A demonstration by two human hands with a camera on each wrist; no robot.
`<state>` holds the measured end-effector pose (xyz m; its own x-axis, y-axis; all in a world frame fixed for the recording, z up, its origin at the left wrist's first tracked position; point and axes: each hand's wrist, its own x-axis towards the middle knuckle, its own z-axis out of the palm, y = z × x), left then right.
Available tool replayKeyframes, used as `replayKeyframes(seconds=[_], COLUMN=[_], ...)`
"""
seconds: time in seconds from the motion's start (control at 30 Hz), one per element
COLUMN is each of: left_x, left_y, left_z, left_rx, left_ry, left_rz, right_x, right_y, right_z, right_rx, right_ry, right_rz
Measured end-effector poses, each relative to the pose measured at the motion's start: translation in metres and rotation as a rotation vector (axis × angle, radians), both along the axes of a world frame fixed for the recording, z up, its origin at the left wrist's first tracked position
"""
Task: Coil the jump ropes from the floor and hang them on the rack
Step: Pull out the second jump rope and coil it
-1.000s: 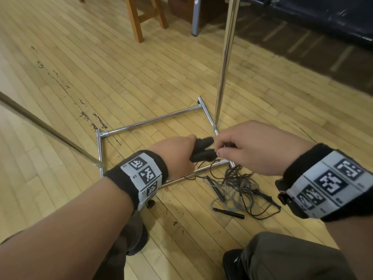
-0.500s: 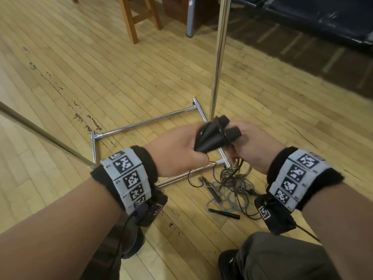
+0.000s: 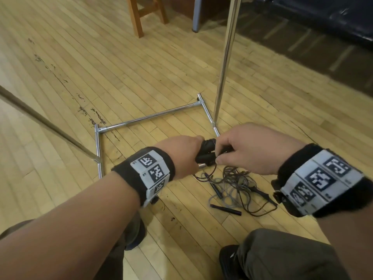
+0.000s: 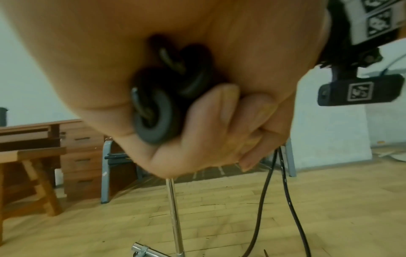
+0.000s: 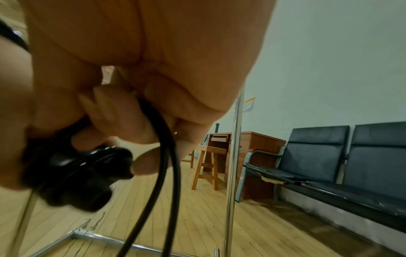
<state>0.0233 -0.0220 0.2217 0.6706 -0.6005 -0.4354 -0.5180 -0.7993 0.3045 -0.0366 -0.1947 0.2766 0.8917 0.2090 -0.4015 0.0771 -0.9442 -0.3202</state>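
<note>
Handles bunched in the left grip, cord led off by the right

Left hand [image 3: 182,153] curls round the black handles [image 3: 205,153]; right hand [image 3: 250,147], touching them, pinches the cord [image 5: 167,156], which drops to the tangled jump ropes [image 3: 234,184] on the floor just beyond, short of the rack [image 3: 224,63] upright

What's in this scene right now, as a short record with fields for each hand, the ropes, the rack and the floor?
left hand: grips a pair of black handles
right hand: pinches the black cord by the handles
ropes on floor: tangled pile, uncoiled
rack: chrome pole and base frame, nothing visibly hung
floor: wood boards, scuffed
</note>
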Motion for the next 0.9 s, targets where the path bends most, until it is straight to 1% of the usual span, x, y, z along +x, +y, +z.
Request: replayKeyframes(seconds=[0.07,0.17,0.27,0.33,0.4,0.43,0.47,0.53,0.6,0.63,0.67,0.7,0.73,0.8,0.87,0.9], left_x=[-0.005,-0.014,-0.019,-0.016,-0.011,-0.008,-0.004,0.007,0.021,0.028,0.034,0.038,0.039,0.034,0.019,0.012], left_y=[0.001,-0.001,-0.004,-0.003,0.000,0.001,0.002,0.003,0.005,0.008,0.012,0.015,0.018,0.019,0.014,0.011], left_z=[0.001,0.004,0.009,0.016,0.022,0.024,0.025,0.025,0.022,0.019,0.017,0.013,0.009,-0.002,-0.008,-0.009], left_rx=[0.011,0.008,-0.100,-0.184,-0.277,-0.334,-0.393,-0.479,-0.487,-0.459,-0.409,-0.331,-0.230,-0.050,0.036,0.045], left_ry=[0.022,0.108,0.159,0.174,0.193,0.198,0.197,0.127,0.005,-0.034,-0.052,-0.056,-0.049,-0.009,0.044,0.062], left_rz=[-0.091,-0.228,-0.279,-0.239,-0.154,-0.093,-0.022,0.108,0.237,0.313,0.379,0.410,0.397,0.299,0.169,0.093], right_x=[0.000,0.001,0.005,0.006,0.005,0.005,0.004,0.004,0.005,0.005,0.004,0.002,0.000,-0.002,-0.004,-0.003], right_y=[-0.005,-0.018,-0.035,-0.042,-0.042,-0.039,-0.034,-0.023,-0.008,0.000,0.008,0.015,0.020,0.026,0.026,0.022], right_z=[0.002,0.001,-0.008,-0.018,-0.029,-0.034,-0.040,-0.049,-0.054,-0.053,-0.051,-0.048,-0.044,-0.031,-0.016,-0.010], right_rx=[0.072,0.230,0.440,0.612,0.782,0.828,0.833,0.775,0.644,0.535,0.403,0.282,0.194,0.072,0.001,-0.001], right_ry=[0.000,0.005,0.014,0.042,0.085,0.107,0.129,0.162,0.184,0.185,0.187,0.194,0.194,0.165,0.104,0.077], right_rz=[-0.042,-0.115,-0.214,-0.318,-0.462,-0.525,-0.567,-0.592,-0.573,-0.506,-0.386,-0.248,-0.144,-0.012,0.060,0.060])
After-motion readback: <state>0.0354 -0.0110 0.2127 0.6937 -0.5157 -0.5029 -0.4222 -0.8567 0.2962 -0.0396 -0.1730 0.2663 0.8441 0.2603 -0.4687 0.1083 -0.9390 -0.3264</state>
